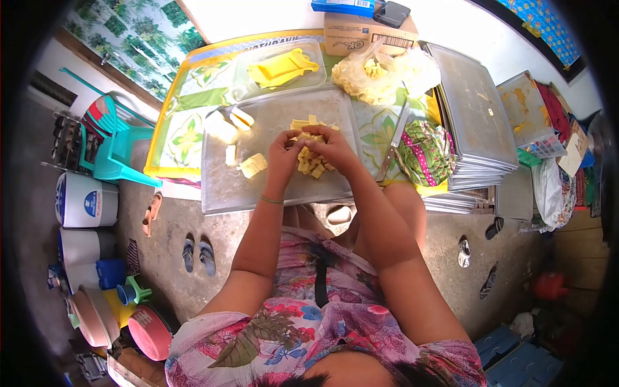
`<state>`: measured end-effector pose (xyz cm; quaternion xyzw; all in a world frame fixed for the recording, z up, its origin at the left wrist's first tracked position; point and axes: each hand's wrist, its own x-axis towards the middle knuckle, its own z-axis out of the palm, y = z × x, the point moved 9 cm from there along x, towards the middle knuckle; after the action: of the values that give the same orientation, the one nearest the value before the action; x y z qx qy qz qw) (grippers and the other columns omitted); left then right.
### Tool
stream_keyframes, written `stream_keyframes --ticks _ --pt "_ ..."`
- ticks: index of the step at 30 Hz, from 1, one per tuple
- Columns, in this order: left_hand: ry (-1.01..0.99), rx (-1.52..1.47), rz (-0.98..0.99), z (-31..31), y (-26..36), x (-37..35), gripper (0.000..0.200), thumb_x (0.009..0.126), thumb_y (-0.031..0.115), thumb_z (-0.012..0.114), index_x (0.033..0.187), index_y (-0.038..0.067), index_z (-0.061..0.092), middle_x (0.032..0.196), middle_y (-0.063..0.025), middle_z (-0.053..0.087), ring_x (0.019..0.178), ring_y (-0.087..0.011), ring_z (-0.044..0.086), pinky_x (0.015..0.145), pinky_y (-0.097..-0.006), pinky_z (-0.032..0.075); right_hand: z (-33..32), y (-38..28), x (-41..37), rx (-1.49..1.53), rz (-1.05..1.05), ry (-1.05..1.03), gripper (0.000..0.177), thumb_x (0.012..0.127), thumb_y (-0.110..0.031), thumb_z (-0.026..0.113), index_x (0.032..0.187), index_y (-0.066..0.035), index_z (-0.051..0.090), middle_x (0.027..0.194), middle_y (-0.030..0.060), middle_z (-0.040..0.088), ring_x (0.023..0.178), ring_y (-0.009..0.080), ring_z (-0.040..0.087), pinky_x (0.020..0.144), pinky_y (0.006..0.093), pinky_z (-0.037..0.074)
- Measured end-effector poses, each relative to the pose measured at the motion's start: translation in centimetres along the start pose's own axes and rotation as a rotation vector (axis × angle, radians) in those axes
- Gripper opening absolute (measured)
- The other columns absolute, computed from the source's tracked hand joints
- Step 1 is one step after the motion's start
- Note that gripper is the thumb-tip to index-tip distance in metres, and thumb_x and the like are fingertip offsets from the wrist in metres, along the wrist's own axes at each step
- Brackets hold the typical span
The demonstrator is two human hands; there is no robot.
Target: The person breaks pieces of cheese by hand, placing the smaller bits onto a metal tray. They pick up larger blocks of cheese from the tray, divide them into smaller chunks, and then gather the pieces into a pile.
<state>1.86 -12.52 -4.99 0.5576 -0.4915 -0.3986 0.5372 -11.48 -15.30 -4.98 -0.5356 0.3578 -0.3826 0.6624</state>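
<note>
Both hands meet over a heap of small yellow pieces [314,169] on a metal tray [271,116]. My left hand [284,153] has its fingers bent inward, and my right hand [330,147] curls toward it, fingertips close together. Whatever lies between the fingertips is too small to name. Left of the hands on the tray are a pale yellow chunk [254,166], a small pale block [231,155] and larger pale pieces [241,119]. To the right, a long knife [398,132] lies on the table beside a green and pink patterned cloth [425,153].
Behind the tray stand a clear container [246,82] with a yellow item, a plastic bag [367,77] of yellow pieces and a cardboard box [351,33]. Stacked metal trays [477,109] rise at the right. A teal chair [119,151] stands left.
</note>
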Motion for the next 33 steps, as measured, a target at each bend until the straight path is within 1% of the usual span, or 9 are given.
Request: stream_keyframes --ticks 2,8,11,14,17,20,26,29,33 --pt "0.011 0.017 -0.06 -0.1 -0.2 -0.4 0.023 0.084 0.009 0.064 0.103 -0.002 0.059 0.088 -0.006 0.064 0.078 -0.0094 0.059 0.07 -0.0223 0.048 0.2 0.2 0.0 0.016 0.018 -0.005 0.032 0.082 -0.016 0.067 0.109 -0.001 0.059 0.1 0.0055 0.061 0.075 0.0088 0.057 0.065 0.0231 0.049" --pt "0.076 -0.013 0.047 -0.1 0.0 -0.5 0.02 0.085 0.009 0.063 0.103 0.0 0.06 0.085 -0.0041 0.063 0.074 -0.0083 0.057 0.067 -0.0216 0.047 -0.4 1.0 0.1 -0.125 0.111 0.023 0.029 0.081 -0.019 0.07 0.102 -0.002 0.059 0.086 0.0015 0.06 0.071 0.0073 0.055 0.06 0.022 0.047" --pt "0.103 0.017 0.043 -0.1 0.8 -0.8 0.023 0.084 0.008 0.063 0.105 0.002 0.061 0.081 -0.0042 0.063 0.072 -0.009 0.057 0.067 -0.022 0.047 -0.3 0.5 -0.1 -0.139 0.119 0.041 0.031 0.08 -0.015 0.068 0.106 -0.002 0.058 0.09 0.0028 0.058 0.069 0.0081 0.055 0.058 0.0223 0.047" --pt "0.109 0.279 0.083 -0.4 1.0 -0.5 0.023 0.081 0.008 0.064 0.104 0.002 0.062 0.09 -0.008 0.063 0.073 -0.0118 0.058 0.067 -0.0237 0.048 -0.4 0.3 -0.1 -0.076 0.034 0.06 0.035 0.077 -0.007 0.062 0.111 -0.002 0.054 0.099 0.005 0.055 0.076 0.0095 0.055 0.062 0.0234 0.048" --pt "0.141 0.358 0.336 -0.5 1.7 -0.4 0.023 0.079 0.011 0.066 0.1 0.001 0.064 0.101 -0.0118 0.06 0.077 -0.0152 0.059 0.067 -0.026 0.049 -0.2 0.3 0.1 0.16 0.035 0.021 0.044 0.074 0.0 0.055 0.118 -0.002 0.049 0.107 0.0067 0.052 0.086 0.0113 0.055 0.07 0.0246 0.048" --pt "0.15 0.365 0.271 -0.5 1.6 -0.4 0.022 0.08 0.015 0.067 0.097 0.001 0.065 0.11 -0.0122 0.057 0.081 -0.0164 0.059 0.068 -0.0277 0.049 -0.3 0.6 0.6 0.359 0.037 -0.019 0.048 0.073 0.001 0.053 0.12 -0.002 0.046 0.107 0.0068 0.053 0.094 0.0131 0.054 0.08 0.0265 0.048" --pt "0.134 0.313 0.262 0.3 3.9 -1.1 0.026 0.081 0.018 0.067 0.102 0.002 0.064 0.106 -0.0103 0.058 0.082 -0.0169 0.058 0.07 -0.0271 0.049 0.5 0.1 0.3 0.452 0.035 -0.079 0.04 0.08 -0.001 0.06 0.117 -0.001 0.046 0.109 0.0097 0.054 0.097 0.0164 0.056 0.09 0.0288 0.048" --pt "0.094 0.281 0.274 0.7 4.4 -1.3 0.026 0.083 0.018 0.066 0.104 0.002 0.063 0.102 -0.0088 0.06 0.081 -0.0149 0.058 0.07 -0.0263 0.048 0.3 -0.6 -0.1 0.236 0.008 -0.047 0.038 0.081 -0.008 0.066 0.114 0.0 0.048 0.106 0.0102 0.056 0.092 0.0165 0.058 0.083 0.0276 0.051" --pt "0.005 0.099 0.059 0.8 2.8 -1.4 0.028 0.085 0.018 0.065 0.107 0.001 0.062 0.098 -0.0066 0.063 0.084 -0.0115 0.058 0.074 -0.025 0.048 -0.3 -0.3 0.2 0.087 0.02 0.026 0.028 0.08 -0.012 0.069 0.101 -0.001 0.055 0.088 0.0063 0.059 0.072 0.0106 0.058 0.062 0.023 0.051"
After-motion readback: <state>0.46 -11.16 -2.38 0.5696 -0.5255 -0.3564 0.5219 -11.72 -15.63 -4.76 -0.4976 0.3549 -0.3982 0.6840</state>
